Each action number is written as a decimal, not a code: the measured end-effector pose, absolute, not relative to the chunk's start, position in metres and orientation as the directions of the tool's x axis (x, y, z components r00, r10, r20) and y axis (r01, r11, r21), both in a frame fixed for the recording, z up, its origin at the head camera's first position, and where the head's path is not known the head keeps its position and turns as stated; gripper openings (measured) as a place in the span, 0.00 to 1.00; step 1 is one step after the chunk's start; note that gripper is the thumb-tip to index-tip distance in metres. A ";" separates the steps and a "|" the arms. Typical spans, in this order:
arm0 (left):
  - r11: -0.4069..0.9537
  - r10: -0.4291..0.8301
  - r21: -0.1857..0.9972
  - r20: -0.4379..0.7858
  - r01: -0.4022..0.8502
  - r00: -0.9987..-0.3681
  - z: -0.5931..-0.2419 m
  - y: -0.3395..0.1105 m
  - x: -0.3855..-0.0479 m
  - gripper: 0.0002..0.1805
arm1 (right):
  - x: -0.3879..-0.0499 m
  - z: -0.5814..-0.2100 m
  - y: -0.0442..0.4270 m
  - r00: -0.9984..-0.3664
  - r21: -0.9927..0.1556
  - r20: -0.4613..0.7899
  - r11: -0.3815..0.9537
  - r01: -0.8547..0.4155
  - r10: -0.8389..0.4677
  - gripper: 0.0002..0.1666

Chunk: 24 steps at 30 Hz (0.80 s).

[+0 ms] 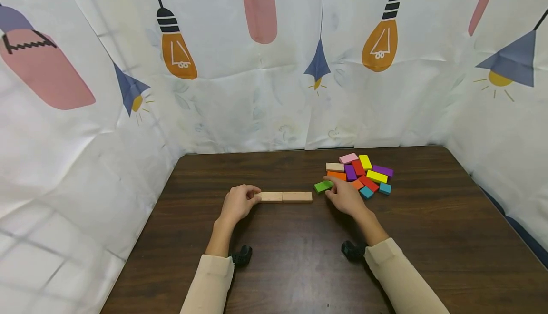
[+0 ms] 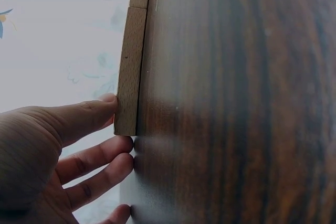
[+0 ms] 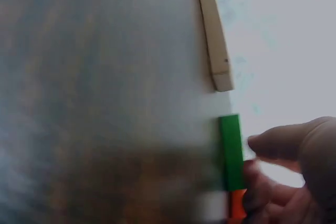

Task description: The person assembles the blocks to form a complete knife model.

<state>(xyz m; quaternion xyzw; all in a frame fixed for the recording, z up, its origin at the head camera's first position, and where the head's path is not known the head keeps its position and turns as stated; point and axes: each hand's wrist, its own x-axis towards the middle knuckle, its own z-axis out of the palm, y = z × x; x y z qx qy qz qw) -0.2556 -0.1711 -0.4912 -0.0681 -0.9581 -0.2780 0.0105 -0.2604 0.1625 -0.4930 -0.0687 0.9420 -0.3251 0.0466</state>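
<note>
Two plain wooden blocks (image 1: 297, 197) lie end to end in a row on the table. My left hand (image 1: 239, 203) is at the row's left end. In the left wrist view its thumb touches the upper edge of the nearer wooden block (image 2: 130, 72), and relaxed fingers (image 2: 118, 169) rest by its end; the index finger is mostly hidden. My right hand (image 1: 346, 197) is at a green block (image 1: 323, 186), right of the row. In the blurred right wrist view a small gap separates the thumb from the green block (image 3: 231, 150), with curved fingers beside it.
Red blocks (image 1: 369, 183), yellow blocks (image 1: 376, 177), purple blocks (image 1: 383, 170) and several other coloured blocks lie in a loose group beyond my right hand. The dark wooden table (image 1: 282, 266) ends at a printed white curtain (image 1: 257, 104).
</note>
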 end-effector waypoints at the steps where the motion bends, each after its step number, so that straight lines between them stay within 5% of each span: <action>1: 0.836 0.125 0.532 0.057 0.136 -0.991 -0.491 -0.171 -0.256 0.11 | -0.261 -0.492 0.164 -0.984 -0.596 -0.053 0.796 -0.106 -0.170 0.30; 24: 0.832 0.123 0.539 0.057 0.134 -0.991 -0.492 -0.172 -0.255 0.11 | -0.264 -0.479 0.182 -0.978 -0.479 -0.182 0.878 -0.001 -0.101 0.24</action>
